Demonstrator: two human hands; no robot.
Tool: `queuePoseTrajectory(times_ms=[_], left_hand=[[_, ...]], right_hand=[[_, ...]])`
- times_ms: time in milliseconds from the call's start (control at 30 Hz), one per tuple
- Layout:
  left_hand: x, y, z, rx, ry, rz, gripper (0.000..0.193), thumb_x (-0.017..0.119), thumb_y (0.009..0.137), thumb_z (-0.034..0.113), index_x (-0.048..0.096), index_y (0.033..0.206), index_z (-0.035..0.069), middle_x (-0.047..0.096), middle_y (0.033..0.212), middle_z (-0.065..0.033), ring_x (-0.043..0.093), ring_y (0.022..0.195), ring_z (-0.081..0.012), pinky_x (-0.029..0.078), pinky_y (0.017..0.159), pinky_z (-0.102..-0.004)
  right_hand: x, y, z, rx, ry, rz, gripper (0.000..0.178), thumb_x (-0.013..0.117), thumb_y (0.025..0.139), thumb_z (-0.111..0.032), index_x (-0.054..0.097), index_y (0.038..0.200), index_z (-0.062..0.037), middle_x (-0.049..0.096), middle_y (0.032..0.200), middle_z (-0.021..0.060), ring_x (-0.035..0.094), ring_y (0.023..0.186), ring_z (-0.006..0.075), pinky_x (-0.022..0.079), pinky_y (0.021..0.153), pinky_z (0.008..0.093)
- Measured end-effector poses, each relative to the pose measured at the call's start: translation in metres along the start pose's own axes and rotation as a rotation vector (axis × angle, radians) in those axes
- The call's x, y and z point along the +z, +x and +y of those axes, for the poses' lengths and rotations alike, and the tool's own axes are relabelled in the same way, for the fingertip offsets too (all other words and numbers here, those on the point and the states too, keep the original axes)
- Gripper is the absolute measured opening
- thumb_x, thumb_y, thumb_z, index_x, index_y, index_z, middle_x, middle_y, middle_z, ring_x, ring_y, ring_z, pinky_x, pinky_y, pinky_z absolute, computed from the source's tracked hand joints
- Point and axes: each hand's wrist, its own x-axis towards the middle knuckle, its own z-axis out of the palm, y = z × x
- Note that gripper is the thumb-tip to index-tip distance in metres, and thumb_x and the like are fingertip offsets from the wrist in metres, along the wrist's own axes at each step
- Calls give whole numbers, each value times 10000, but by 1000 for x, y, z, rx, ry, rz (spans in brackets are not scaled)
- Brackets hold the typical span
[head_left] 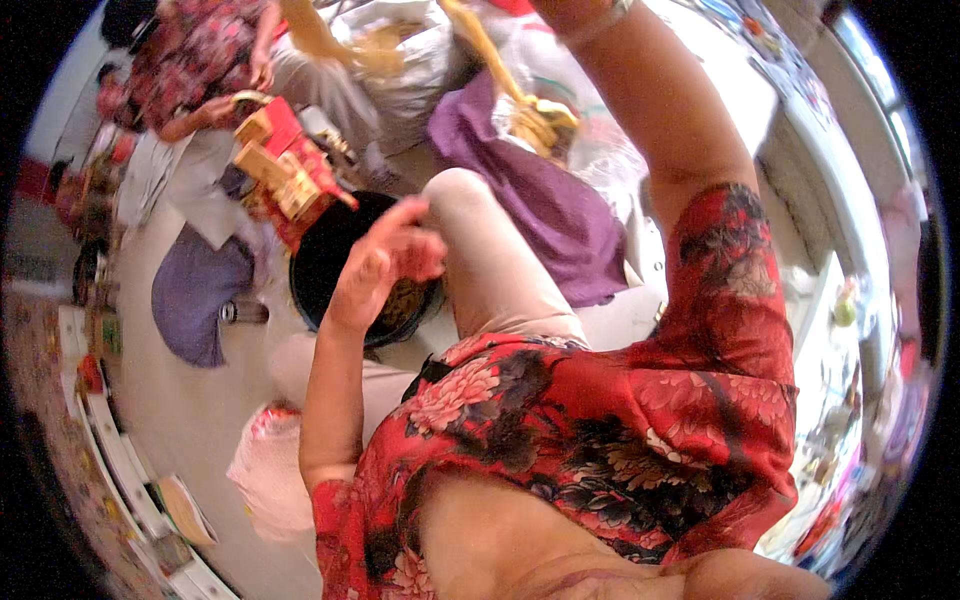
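Note:
My left hand [388,258] is over a black bucket [318,262], blurred by motion. Its fingers are loosely bent and apart, and I see nothing in them. Some brownish pieces [402,305] lie inside the bucket, partly hidden by the hand. My right arm [665,100] is raised toward the upper edge, and the right hand is outside the picture. Beyond the bucket stands a red device with pale wooden-looking blocks [285,165]. A purple cloth [530,190] lies beside my knee, next to yellow strips [540,122].
Another person's hand [215,110] is near the red device at the far left. White sacks [405,85] stand at the back. A round purple-grey mat [190,295] and a dark cylinder [245,312] are on the floor left. A pink bag [268,475] sits by my left elbow.

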Motion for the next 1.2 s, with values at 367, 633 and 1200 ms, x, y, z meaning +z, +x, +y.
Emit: queuePoseTrajectory(times_ms=[367, 633, 1200], left_hand=[[-63, 52, 25, 473, -525, 452, 346, 487, 850, 402, 540, 962, 79, 566, 791, -42, 522, 607, -153, 421, 543, -279], [-88, 56, -20, -84, 198, 739, 200, 469, 850, 293, 529, 823, 103, 560, 630, -3, 516, 483, -92, 411, 405, -213], [-151, -6, 31, 472, -248, 207, 512, 527, 814, 393, 443, 1140, 8, 518, 1119, -146, 467, 1094, -270, 319, 958, -392]], right_hand=[[75, -80, 118, 362, -277, -468, 241, 596, 711, -236, 628, 889, -75, 620, 671, 124, 615, 619, 215, 485, 591, 346], [161, -114, 92, 330, 20, -770, 305, 578, 759, -215, 548, 1023, -64, 617, 794, 172, 615, 740, 313, 483, 675, 389], [253, -121, 130, 1088, 1806, -753, 325, 417, 887, -369, 485, 799, -64, 376, 509, -5, 301, 355, 58, 225, 279, 182]])
